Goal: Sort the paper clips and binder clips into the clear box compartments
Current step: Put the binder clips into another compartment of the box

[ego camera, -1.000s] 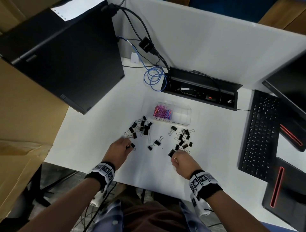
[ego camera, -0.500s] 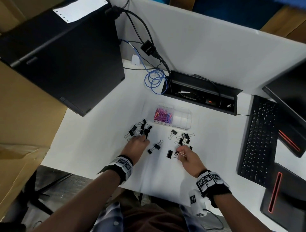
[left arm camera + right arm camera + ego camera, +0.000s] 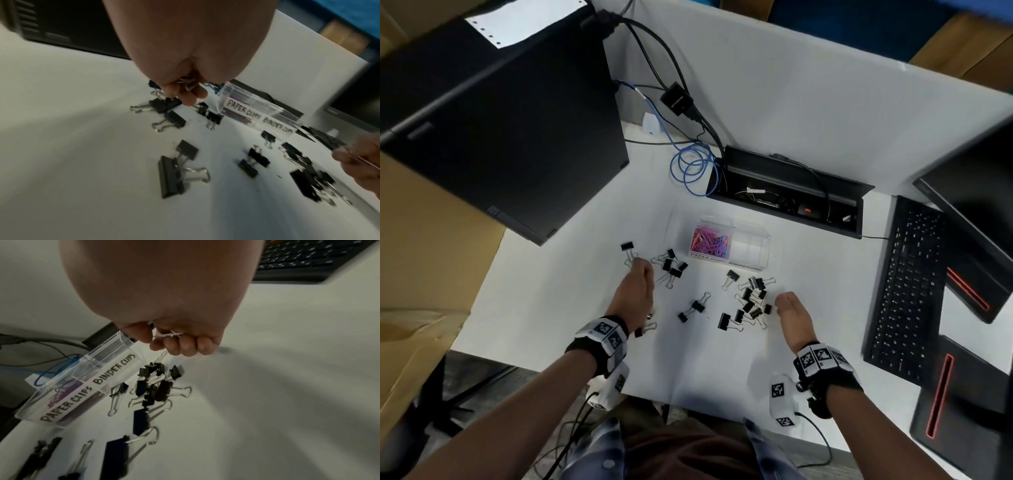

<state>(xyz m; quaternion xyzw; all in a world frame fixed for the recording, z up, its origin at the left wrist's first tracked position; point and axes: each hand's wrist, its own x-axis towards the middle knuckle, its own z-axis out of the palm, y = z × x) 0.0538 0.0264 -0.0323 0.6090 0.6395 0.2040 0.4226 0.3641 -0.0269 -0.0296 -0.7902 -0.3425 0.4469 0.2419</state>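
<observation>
The clear box (image 3: 751, 255) stands mid-table, labelled PAPER CLIPS and BINDER CLIPS (image 3: 82, 386). Pink and blue paper clips (image 3: 709, 241) fill its left compartment. Black binder clips lie in a left cluster (image 3: 671, 267), a right cluster (image 3: 751, 298) and a loose pair (image 3: 693, 308) between them. My left hand (image 3: 640, 270) is at the left cluster, its fingers curled round silver binder clip handles (image 3: 187, 84). My right hand (image 3: 784, 303) is just right of the right cluster, fingers curled round silver wire handles (image 3: 170, 335).
A black computer case (image 3: 500, 137) stands at the left and a keyboard (image 3: 907, 284) at the right. Behind the box lie an open cable tray (image 3: 787, 198) and coiled blue cable (image 3: 691, 168). One binder clip (image 3: 645, 329) lies by my left wrist.
My left hand has moved forward from the table's front to the left cluster. My right hand has shifted from the near side of the right cluster to its right side.
</observation>
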